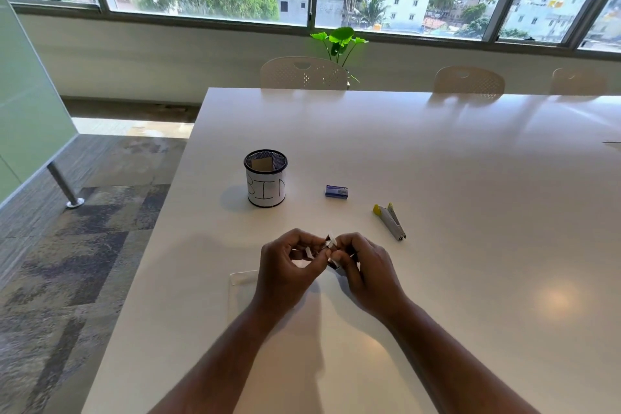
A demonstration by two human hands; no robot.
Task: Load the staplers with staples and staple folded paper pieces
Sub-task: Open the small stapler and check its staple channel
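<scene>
Both hands meet above the white table (437,161). My left hand (289,265) pinches a small folded paper piece (331,240) with curled fingers. My right hand (359,262) grips a small stapler (336,267), mostly hidden under its fingers, right against the paper. A second stapler (389,220) with yellow ends lies open on the table to the right of my hands. Beyond them lies a small blue staple box (336,191).
A black mesh cup (265,178) with a white label reading BIN stands at the left, with a brown paper piece inside. White paper (243,277) lies flat by my left hand. Chairs (304,72) line the far edge; the table's left edge drops to carpet.
</scene>
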